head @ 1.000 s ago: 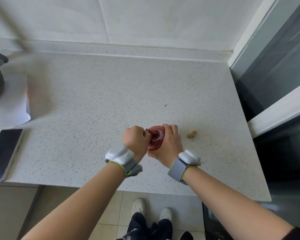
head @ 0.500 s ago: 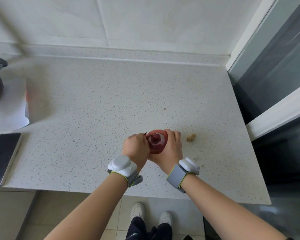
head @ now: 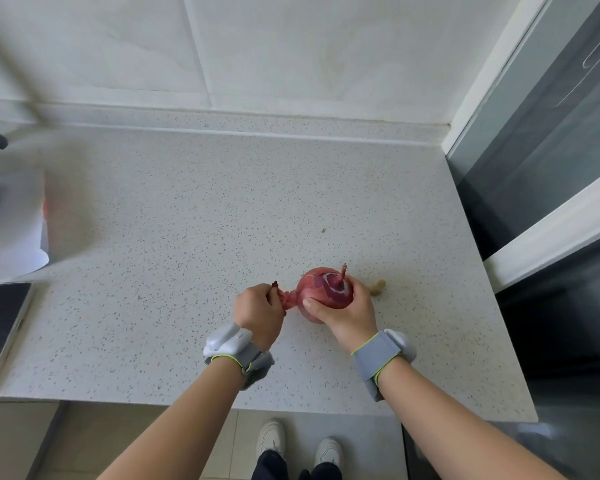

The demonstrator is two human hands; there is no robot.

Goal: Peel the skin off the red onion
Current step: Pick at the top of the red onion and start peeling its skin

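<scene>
The onion (head: 323, 292) is sitting near the front edge of the bench (head: 187, 209), right of centre, with its stalk end pointing up and away. Most of it is still wearing dry red skin, though a paler, glossier patch is showing around the stalk, so by my judgement the peeling is only partly done.

The right hand (head: 343, 311) is cupping the onion from the near and right side, its fingers (head: 355, 289) curled over the top and the thumb pressing on the left flank. That closed grip is probably serving to brace the bulb against a sideways pull. Whether the onion is resting on the bench or being held just above it is not clear.

The left hand (head: 258, 311) is lying just left of the onion, its fingers closed tight around a strip of skin (head: 288, 299). The strip is stretching taut between the hand and the bulb and is still joined at the onion's left side, which suggests the hand is pulling leftward to tear it free.

A small tan scrap (head: 378, 286) is lying on the bench just right of the onion, touching nothing. Both wrists are wearing grey bands with white pods. Well off to the left, a phone (head: 0, 327) is lying at the near edge, and a white sheet (head: 14, 230) is lying beyond it.
</scene>
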